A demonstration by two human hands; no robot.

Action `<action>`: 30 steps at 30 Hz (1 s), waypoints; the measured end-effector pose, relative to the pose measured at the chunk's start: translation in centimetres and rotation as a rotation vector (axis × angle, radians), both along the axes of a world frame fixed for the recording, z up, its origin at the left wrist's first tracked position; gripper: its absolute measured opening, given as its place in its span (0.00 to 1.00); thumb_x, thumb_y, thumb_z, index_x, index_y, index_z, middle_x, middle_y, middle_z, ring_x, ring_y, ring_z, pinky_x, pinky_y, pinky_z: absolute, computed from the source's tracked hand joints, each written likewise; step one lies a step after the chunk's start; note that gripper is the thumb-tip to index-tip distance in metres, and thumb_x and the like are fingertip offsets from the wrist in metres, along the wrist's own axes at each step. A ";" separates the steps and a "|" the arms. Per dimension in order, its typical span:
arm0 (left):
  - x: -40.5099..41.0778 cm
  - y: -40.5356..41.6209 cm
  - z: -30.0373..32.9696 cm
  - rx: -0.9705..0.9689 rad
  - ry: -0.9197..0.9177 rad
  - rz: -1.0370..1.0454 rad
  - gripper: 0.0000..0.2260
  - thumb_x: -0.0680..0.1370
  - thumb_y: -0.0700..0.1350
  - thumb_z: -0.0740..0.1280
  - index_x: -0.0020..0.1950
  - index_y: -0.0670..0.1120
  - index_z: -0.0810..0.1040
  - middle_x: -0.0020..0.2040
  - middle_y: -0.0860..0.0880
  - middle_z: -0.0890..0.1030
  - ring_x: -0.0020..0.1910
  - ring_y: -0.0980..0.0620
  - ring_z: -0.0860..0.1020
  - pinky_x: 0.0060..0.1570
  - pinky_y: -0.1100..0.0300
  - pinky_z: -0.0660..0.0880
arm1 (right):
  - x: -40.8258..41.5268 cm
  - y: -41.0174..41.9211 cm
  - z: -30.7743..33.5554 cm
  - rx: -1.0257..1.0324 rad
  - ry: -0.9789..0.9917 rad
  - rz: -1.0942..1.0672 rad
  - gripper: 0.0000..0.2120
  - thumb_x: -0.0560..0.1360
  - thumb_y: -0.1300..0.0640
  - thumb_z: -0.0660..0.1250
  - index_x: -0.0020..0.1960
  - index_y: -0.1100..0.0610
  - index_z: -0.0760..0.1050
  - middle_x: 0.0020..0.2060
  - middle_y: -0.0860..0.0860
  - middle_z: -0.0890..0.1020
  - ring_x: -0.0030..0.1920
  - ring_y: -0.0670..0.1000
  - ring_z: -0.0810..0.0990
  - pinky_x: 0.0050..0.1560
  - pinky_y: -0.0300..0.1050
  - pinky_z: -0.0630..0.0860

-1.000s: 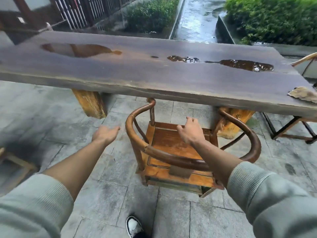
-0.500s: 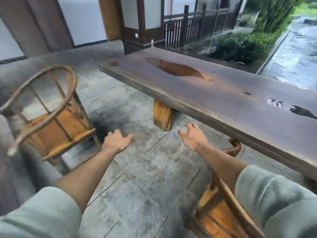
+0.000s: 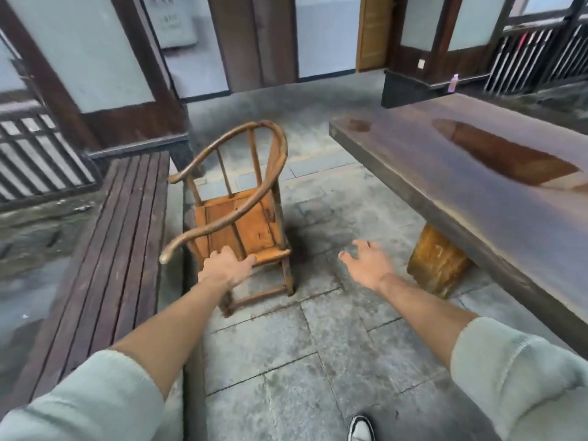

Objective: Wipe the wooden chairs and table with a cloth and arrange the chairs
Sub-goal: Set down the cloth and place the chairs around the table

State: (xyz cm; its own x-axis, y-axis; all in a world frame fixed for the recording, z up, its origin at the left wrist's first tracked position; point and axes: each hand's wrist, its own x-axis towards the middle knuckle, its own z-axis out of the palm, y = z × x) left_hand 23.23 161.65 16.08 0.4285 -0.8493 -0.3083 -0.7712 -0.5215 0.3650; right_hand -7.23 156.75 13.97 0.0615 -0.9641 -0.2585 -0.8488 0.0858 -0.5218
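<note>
A wooden chair point(image 3: 241, 218) with a curved horseshoe back stands on the stone floor, left of the long dark table point(image 3: 496, 192). My left hand point(image 3: 224, 265) reaches out with relaxed fingers in front of the chair's seat edge; contact cannot be told. My right hand point(image 3: 369, 265) hovers palm-up and empty over the floor between the chair and the table's block leg point(image 3: 437, 265). A wet patch point(image 3: 506, 157) lies on the tabletop. No cloth is in view.
A dark slatted bench point(image 3: 108, 249) runs along the left, close beside the chair. Building walls and a railing point(image 3: 537, 52) stand behind. A pink-capped bottle point(image 3: 452, 83) sits on a ledge past the table. My shoe point(image 3: 361, 428) shows at the bottom edge.
My view has swung left, away from the chair tucked under the table, to a second chair by the bench. Both hands have moved toward it, the left one now at its seat.
</note>
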 end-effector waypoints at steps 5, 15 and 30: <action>5.3 -9.0 2.4 -0.018 -0.136 0.151 0.36 0.76 0.69 0.59 0.71 0.42 0.71 0.67 0.37 0.74 0.66 0.35 0.72 0.64 0.43 0.73 | 5.4 -14.9 1.3 -0.039 -0.040 0.170 0.31 0.81 0.40 0.62 0.77 0.55 0.66 0.72 0.61 0.69 0.71 0.63 0.72 0.74 0.58 0.67; 9.8 -26.2 2.4 0.003 -0.086 0.396 0.33 0.75 0.68 0.59 0.67 0.43 0.72 0.64 0.39 0.76 0.63 0.38 0.74 0.62 0.42 0.73 | 18.3 -38.4 5.0 -0.146 -0.060 0.442 0.24 0.80 0.39 0.62 0.71 0.50 0.72 0.68 0.56 0.73 0.68 0.60 0.74 0.69 0.56 0.72; 25.8 -50.9 -3.1 -0.002 0.029 0.698 0.36 0.72 0.70 0.58 0.61 0.38 0.76 0.56 0.36 0.80 0.53 0.35 0.79 0.53 0.42 0.78 | 39.8 -72.1 4.7 -0.217 0.190 0.821 0.32 0.80 0.41 0.62 0.79 0.54 0.63 0.77 0.58 0.66 0.75 0.62 0.66 0.77 0.57 0.63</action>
State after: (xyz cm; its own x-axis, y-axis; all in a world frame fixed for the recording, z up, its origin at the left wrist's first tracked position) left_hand 49.05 110.78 12.98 0.8658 -0.3793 -0.3264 -0.2462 -0.8908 0.3820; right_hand 32.57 84.63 18.72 0.7336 -0.6626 -0.1509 -0.6727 -0.6766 -0.2994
